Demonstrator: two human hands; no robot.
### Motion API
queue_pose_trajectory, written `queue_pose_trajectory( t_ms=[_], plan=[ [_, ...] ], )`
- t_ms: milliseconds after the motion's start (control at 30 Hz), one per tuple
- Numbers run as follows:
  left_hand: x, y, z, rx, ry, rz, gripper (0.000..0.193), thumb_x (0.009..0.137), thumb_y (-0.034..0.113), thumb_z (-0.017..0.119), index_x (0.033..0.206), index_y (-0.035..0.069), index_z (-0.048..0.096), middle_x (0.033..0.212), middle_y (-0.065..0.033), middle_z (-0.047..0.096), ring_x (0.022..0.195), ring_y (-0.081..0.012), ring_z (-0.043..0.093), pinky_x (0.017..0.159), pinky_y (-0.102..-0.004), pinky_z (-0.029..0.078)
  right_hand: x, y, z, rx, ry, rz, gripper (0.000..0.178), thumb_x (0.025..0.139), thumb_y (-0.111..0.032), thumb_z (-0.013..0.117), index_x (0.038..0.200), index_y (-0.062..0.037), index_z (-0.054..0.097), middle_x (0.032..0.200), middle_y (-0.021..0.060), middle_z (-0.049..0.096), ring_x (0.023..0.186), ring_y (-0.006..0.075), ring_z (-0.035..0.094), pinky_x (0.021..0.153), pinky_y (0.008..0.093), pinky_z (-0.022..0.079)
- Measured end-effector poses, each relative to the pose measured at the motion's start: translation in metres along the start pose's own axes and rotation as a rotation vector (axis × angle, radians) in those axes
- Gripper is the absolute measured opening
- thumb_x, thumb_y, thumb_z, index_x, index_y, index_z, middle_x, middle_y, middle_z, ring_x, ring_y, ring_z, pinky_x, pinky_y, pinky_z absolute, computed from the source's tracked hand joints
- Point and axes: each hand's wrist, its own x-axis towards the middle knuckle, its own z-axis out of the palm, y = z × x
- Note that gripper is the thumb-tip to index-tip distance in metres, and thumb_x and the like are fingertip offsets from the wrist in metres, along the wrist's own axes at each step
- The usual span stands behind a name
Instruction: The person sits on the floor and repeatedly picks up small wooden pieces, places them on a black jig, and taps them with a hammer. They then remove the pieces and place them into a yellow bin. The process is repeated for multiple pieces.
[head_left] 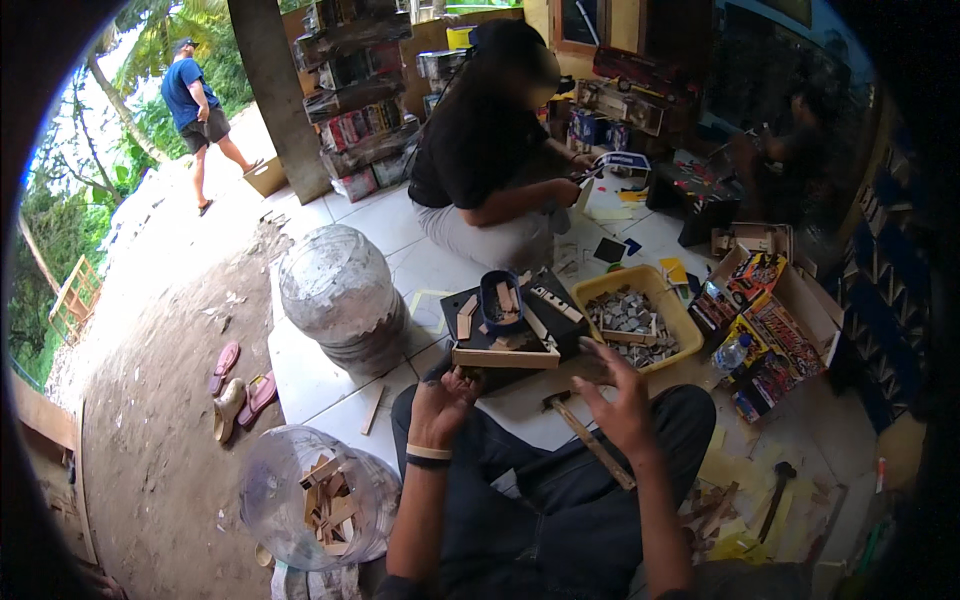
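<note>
My left hand [445,408] is closed, its fingers curled just below the left end of a pale wooden strip [506,357]. Whatever those fingers hold, if anything, is hidden. The strip lies along the near edge of a low black work block [567,346], meeting another wooden piece at its right end. Fingers apart and holding nothing, my right hand [622,402] is raised above my lap. Beside it a hammer [590,440] with a wooden handle rests across my leg. On the block sit a dark blue tub [502,325] with wood bits and several small wooden pieces [467,316].
A yellow basin [686,327] of grey metal pieces stands right of the block. A clear container [262,500] holds wood scraps, near a wrapped grey drum [340,285]. Ahead, a person in black [480,140] sits working. A second hammer [776,500] lies at right, below printed boxes [785,325].
</note>
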Motion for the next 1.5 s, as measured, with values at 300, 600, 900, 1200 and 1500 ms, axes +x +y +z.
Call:
queue_pose_trajectory(
  t_ms=[300, 600, 900, 1200, 1500],
  plan=[
    [0.007, -0.004, 0.038, -0.016, -0.185, -0.181, 0.031, 0.104, 0.025, 0.06, 0.126, 0.003, 0.063, 0.112, -0.0094, 0.071, 0.099, -0.0256, 0.065, 0.088, -0.0378, 0.057, 0.028, 0.016, 0.023, 0.473, -0.03, -0.176, 0.032, 0.098, -0.008, 0.071, 0.129, 0.0017, 0.066, 0.129, 0.014, 0.07, 0.116, 0.021, 0.068, 0.097, 0.0362, 0.057],
    [0.012, -0.021, 0.055, 0.094, -0.007, -0.033, 0.026, 0.104, 0.02, 0.063, 0.121, 0.001, 0.066, 0.106, -0.0089, 0.072, 0.101, -0.025, 0.067, 0.092, -0.0347, 0.057, 0.03, 0.019, 0.016, 0.427, 0.032, -0.134, 0.014, 0.097, -0.001, 0.069, 0.11, 0.0042, 0.073, 0.113, 0.0133, 0.075, 0.11, 0.02, 0.07, 0.095, 0.0329, 0.055],
    [0.013, -0.036, 0.058, 0.303, -0.044, 0.066, 0.038, 0.106, 0.026, 0.057, 0.135, 0.001, 0.059, 0.126, -0.0137, 0.066, 0.117, -0.0289, 0.064, 0.099, -0.0358, 0.055, 0.019, 0.024, -0.001, 0.449, 0.086, -0.056, 0.015, 0.1, -0.005, 0.068, 0.11, 0.0039, 0.074, 0.107, 0.0115, 0.076, 0.103, 0.0148, 0.07, 0.089, 0.0301, 0.056],
    [-0.014, -0.021, 0.038, 0.821, -0.001, 0.217, 0.058, 0.103, 0.036, 0.06, 0.147, -0.001, 0.052, 0.147, -0.0205, 0.059, 0.128, -0.0319, 0.062, 0.108, -0.0404, 0.049, 0.041, 0.018, -0.087, 0.026, 0.52, -0.174, 0.02, 0.099, -0.01, 0.07, 0.112, 0.0035, 0.074, 0.1, 0.0103, 0.076, 0.088, 0.0152, 0.072, 0.079, 0.0307, 0.058],
    [-0.027, -0.016, 0.019, 0.758, 0.112, 0.192, 0.04, 0.106, 0.025, 0.055, 0.136, 0.001, 0.062, 0.14, -0.0154, 0.065, 0.121, -0.0257, 0.066, 0.095, -0.0353, 0.052, 0.063, 0.095, -0.128, -0.548, 0.398, -0.191, 0.036, 0.088, -0.011, 0.08, 0.12, 0.0027, 0.073, 0.117, 0.022, 0.075, 0.106, 0.036, 0.073, 0.099, 0.0416, 0.055]
  ],
)
